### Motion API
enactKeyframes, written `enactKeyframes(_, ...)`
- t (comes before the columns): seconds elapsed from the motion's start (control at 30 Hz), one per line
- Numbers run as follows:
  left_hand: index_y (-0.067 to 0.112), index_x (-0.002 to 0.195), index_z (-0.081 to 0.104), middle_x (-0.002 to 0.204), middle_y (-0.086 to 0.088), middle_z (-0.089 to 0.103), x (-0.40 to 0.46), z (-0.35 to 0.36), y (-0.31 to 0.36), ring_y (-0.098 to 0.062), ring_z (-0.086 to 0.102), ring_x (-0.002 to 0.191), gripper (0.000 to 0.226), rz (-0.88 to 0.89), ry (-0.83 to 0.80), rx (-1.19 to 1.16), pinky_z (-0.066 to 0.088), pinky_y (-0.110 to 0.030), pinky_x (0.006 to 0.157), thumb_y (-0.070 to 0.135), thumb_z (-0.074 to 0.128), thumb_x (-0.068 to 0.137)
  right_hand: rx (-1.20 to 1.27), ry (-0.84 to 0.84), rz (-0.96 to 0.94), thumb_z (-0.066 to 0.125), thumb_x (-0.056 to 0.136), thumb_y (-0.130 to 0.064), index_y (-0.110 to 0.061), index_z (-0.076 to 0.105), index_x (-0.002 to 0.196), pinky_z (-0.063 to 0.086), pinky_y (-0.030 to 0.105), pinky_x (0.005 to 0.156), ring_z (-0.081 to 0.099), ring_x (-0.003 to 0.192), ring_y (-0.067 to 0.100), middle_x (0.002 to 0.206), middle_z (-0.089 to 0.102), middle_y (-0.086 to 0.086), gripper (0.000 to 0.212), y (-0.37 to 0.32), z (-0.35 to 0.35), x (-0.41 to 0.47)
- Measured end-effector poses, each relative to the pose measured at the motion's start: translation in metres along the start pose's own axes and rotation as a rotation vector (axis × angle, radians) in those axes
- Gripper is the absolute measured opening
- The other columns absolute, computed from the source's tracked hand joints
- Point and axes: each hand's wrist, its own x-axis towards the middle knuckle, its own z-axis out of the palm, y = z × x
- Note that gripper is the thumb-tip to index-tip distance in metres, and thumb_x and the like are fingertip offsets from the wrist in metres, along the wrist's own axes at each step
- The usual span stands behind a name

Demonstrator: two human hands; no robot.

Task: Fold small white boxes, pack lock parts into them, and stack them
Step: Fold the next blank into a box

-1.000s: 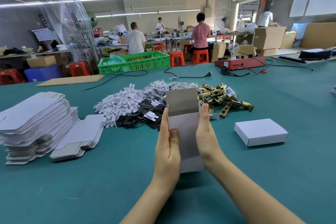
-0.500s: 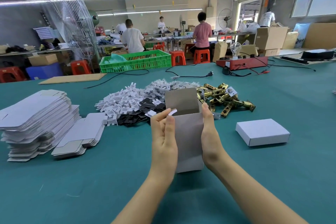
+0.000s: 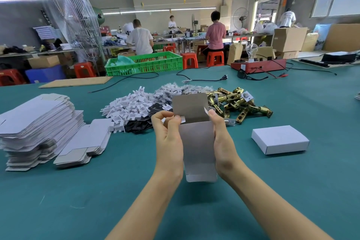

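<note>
I hold the small white cardboard box (image 3: pixel 198 148) upright over the teal table (image 3: pixel 292 191), its top flap open (grey inside showing). My left hand (image 3: pixel 169 140) pinches a side flap at the box's mouth; my right hand (image 3: pixel 222 142) grips the other side. Beyond lie brass lock parts (image 3: pixel 239 103) and white plastic pieces (image 3: pixel 128 109). A finished white box (image 3: pixel 280 139) sits right, flat blanks (image 3: pixel 37 122) left.

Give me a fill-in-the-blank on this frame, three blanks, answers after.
1. Both hands hold a half-folded box whose top flap stands ____.
2. The finished closed box lies to the ____ of the right hand.
3. The stack of flat box blanks sits on the ____ side of the table.

Answers: open; right; left
</note>
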Motion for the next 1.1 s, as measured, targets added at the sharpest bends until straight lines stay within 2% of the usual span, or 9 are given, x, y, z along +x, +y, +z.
enactKeyframes(0.13, 0.046, 0.090, 0.060, 0.097, 0.005, 0.068, -0.001, 0.001, -0.002, -0.022, 0.056, 0.096, 0.022, 0.040, -0.099, 0.021, 0.043, -0.048, 0.089, 0.028, 0.051, 0.081, 0.027, 0.001, -0.018, 0.036, 0.097, -0.040, -0.041, 0.072, 0.078, 0.052, 0.021, 0.059, 0.066, 0.070, 0.007, 0.081, 0.073, -0.006, 0.041, -0.005, -0.002, 0.001)
enactKeyframes(0.3, 0.047, 0.098, 0.066, 0.113, 0.000, 0.069, -0.004, 0.004, 0.001, -0.031, 0.060, 0.111, 0.028, 0.056, -0.143, 0.043, 0.047, -0.052, 0.099, 0.031, 0.047, 0.086, 0.041, -0.010, -0.124, 0.031, 0.097, -0.027, -0.036, 0.067, 0.100, 0.054, 0.023, 0.060, 0.067, 0.076, 0.008, 0.094, 0.072, -0.004, 0.037, -0.009, -0.001, 0.000)
enactKeyframes(0.4, 0.051, 0.097, 0.067, 0.111, 0.003, 0.070, -0.002, 0.003, 0.002, -0.029, 0.061, 0.110, 0.031, 0.053, -0.122, 0.023, 0.046, -0.052, 0.102, 0.030, 0.047, 0.085, 0.003, 0.009, -0.210, 0.036, 0.093, -0.025, -0.044, 0.063, 0.105, 0.057, 0.032, 0.075, 0.065, 0.091, 0.013, 0.108, 0.068, -0.006, 0.035, -0.012, 0.000, 0.000)
enactKeyframes(0.53, 0.047, 0.091, 0.068, 0.095, 0.009, 0.071, -0.001, 0.003, 0.001, -0.014, 0.061, 0.087, 0.032, 0.055, -0.138, 0.018, 0.049, -0.041, 0.084, 0.023, 0.047, 0.093, 0.059, 0.042, -0.320, 0.036, 0.098, -0.008, -0.040, 0.063, 0.100, 0.054, 0.032, 0.073, 0.061, 0.087, 0.013, 0.098, 0.066, -0.005, 0.042, -0.018, -0.002, 0.001)
enactKeyframes(0.73, 0.037, 0.075, 0.069, 0.085, 0.006, 0.066, -0.002, 0.002, 0.003, -0.017, 0.053, 0.085, 0.047, 0.037, -0.104, 0.019, 0.041, -0.037, 0.084, 0.012, 0.040, 0.103, 0.061, 0.088, -0.357, 0.040, 0.094, -0.006, -0.033, 0.066, 0.076, 0.048, 0.028, 0.070, 0.056, 0.080, 0.013, 0.086, 0.064, -0.006, 0.042, -0.018, 0.003, -0.002)
enactKeyframes(0.8, 0.034, 0.073, 0.068, 0.078, 0.008, 0.066, -0.002, 0.001, 0.004, -0.009, 0.058, 0.072, 0.048, 0.023, -0.138, -0.005, 0.048, -0.026, 0.071, 0.012, 0.039, 0.102, 0.068, 0.092, -0.352, 0.038, 0.096, -0.002, -0.031, 0.065, 0.074, 0.048, 0.028, 0.065, 0.056, 0.073, 0.011, 0.081, 0.064, -0.006, 0.046, -0.017, 0.002, -0.002)
enactKeyframes(0.9, 0.026, 0.078, 0.067, 0.072, 0.007, 0.064, -0.005, 0.000, 0.005, -0.006, 0.058, 0.061, 0.029, -0.008, -0.191, -0.066, 0.048, -0.019, 0.054, 0.030, 0.044, 0.096, 0.079, 0.123, -0.343, 0.041, 0.094, -0.009, -0.029, 0.065, 0.073, 0.044, 0.032, 0.066, 0.055, 0.073, 0.017, 0.081, 0.064, -0.001, 0.038, -0.015, 0.000, -0.002)
enactKeyframes(1.0, 0.029, 0.081, 0.066, 0.082, 0.002, 0.061, -0.006, 0.001, 0.007, -0.016, 0.054, 0.078, 0.025, 0.038, -0.169, -0.014, 0.044, -0.031, 0.072, 0.053, 0.058, 0.080, 0.065, 0.133, -0.353, 0.039, 0.087, -0.015, -0.024, 0.067, 0.075, 0.042, 0.035, 0.069, 0.053, 0.080, 0.026, 0.085, 0.064, 0.007, 0.032, -0.012, -0.001, -0.002)
enactKeyframes(1.1, 0.036, 0.079, 0.065, 0.091, -0.007, 0.054, -0.008, 0.003, 0.010, -0.024, 0.047, 0.088, 0.022, 0.051, -0.172, 0.000, 0.037, -0.044, 0.082, 0.057, 0.065, 0.073, 0.079, 0.092, -0.387, 0.037, 0.088, -0.012, -0.016, 0.066, 0.080, 0.048, 0.022, 0.061, 0.060, 0.072, 0.014, 0.080, 0.067, 0.004, 0.031, -0.013, -0.001, -0.004)
